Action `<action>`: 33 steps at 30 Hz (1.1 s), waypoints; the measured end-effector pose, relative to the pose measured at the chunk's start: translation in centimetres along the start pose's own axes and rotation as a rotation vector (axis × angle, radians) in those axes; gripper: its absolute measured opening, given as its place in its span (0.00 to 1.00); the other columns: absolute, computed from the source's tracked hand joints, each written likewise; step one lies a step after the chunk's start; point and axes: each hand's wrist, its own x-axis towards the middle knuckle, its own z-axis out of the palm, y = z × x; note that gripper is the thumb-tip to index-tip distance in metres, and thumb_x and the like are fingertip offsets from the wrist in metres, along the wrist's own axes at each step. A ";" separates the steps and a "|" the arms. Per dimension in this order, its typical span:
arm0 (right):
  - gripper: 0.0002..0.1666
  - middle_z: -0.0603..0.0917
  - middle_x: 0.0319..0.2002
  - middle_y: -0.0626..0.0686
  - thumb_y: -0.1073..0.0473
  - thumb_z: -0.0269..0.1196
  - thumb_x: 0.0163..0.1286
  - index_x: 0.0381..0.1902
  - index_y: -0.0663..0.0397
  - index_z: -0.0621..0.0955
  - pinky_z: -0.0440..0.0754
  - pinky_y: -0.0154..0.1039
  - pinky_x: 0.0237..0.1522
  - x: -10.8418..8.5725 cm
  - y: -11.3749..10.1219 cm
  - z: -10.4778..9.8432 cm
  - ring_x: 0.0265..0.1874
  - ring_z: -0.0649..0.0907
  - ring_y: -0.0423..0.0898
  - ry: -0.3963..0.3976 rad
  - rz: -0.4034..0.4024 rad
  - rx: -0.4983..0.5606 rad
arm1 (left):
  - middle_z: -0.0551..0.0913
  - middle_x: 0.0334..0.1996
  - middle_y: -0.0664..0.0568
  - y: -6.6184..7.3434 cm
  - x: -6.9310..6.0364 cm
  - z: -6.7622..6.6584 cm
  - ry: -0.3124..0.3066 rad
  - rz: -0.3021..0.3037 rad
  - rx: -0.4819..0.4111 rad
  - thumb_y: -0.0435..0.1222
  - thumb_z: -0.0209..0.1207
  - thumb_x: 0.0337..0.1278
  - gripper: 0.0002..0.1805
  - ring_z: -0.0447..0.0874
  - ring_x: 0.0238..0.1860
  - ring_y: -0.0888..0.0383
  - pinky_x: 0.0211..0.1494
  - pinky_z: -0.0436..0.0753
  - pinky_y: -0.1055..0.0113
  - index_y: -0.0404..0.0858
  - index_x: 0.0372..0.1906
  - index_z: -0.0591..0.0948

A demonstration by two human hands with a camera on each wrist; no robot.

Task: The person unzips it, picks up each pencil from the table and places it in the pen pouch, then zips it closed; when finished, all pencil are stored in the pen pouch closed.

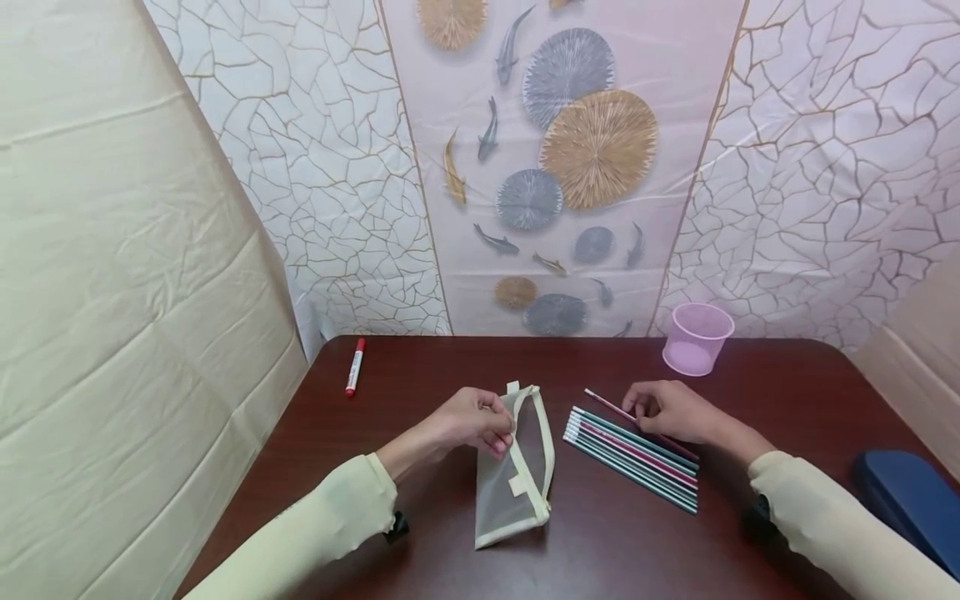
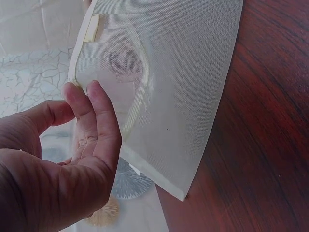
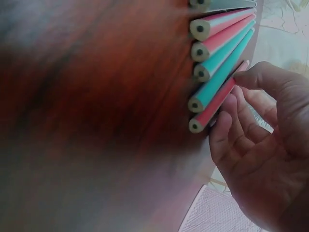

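A cream-edged mesh zip pouch (image 1: pixel 498 496) stands on the table, its mouth spread apart toward the right. My left hand (image 1: pixel 472 419) pinches one edge of that mouth; the left wrist view shows thumb and fingers at the pouch's pale trim (image 2: pixel 72 72). Right of the pouch, several green and red pencils (image 1: pixel 630 458) lie side by side in a slanted row, white-tipped ends to the left. At the row's far side my right hand (image 1: pixel 675 410) pinches a red pencil (image 1: pixel 609 404) between thumb and fingers. Close up, this red pencil (image 3: pixel 207 112) lies beside a green one.
A red-capped white marker (image 1: pixel 356 367) lies at the far left of the dark table (image 1: pixel 427 367). A pink mesh cup (image 1: pixel 696 340) stands at the back right. Near the right edge is a dark blue case (image 1: pixel 911 508), partly hidden by the right sleeve.
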 end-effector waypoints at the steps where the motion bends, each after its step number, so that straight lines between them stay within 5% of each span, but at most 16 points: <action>1: 0.14 0.82 0.30 0.46 0.69 0.71 0.62 0.44 0.50 0.85 0.80 0.32 0.31 0.1 -0.1 0.1 0.30 0.80 0.40 0.004 0.003 -0.017 | 0.86 0.24 0.47 0.0 0.0 0.0 -0.002 -0.001 0.002 0.26 0.61 0.64 0.03 0.86 0.23 0.61 0.36 0.93 0.62 0.29 0.38 0.81; 15: 0.16 0.83 0.32 0.49 0.68 0.72 0.61 0.45 0.47 0.85 0.84 0.38 0.21 1.1 -0.5 -0.1 0.24 0.80 0.45 -0.064 0.134 -0.035 | 0.86 0.24 0.48 -0.5 0.3 -0.1 0.014 0.013 -0.001 0.26 0.62 0.63 0.02 0.86 0.22 0.61 0.36 0.93 0.64 0.29 0.37 0.80; 27: 0.18 0.83 0.29 0.44 0.65 0.77 0.54 0.40 0.46 0.83 0.77 0.35 0.32 1.5 -1.0 -0.2 0.30 0.79 0.41 -0.002 0.093 -0.149 | 0.86 0.24 0.48 -0.4 0.2 -0.1 0.009 0.005 0.001 0.25 0.61 0.63 0.02 0.86 0.23 0.61 0.35 0.93 0.64 0.28 0.38 0.81; 33: 0.18 0.83 0.29 0.47 0.67 0.75 0.53 0.41 0.51 0.83 0.78 0.33 0.30 1.6 -2.7 -0.6 0.29 0.80 0.40 0.098 0.034 -0.015 | 0.86 0.24 0.48 -0.4 0.2 -0.1 0.007 0.005 0.009 0.25 0.61 0.63 0.03 0.86 0.23 0.61 0.35 0.93 0.63 0.28 0.39 0.81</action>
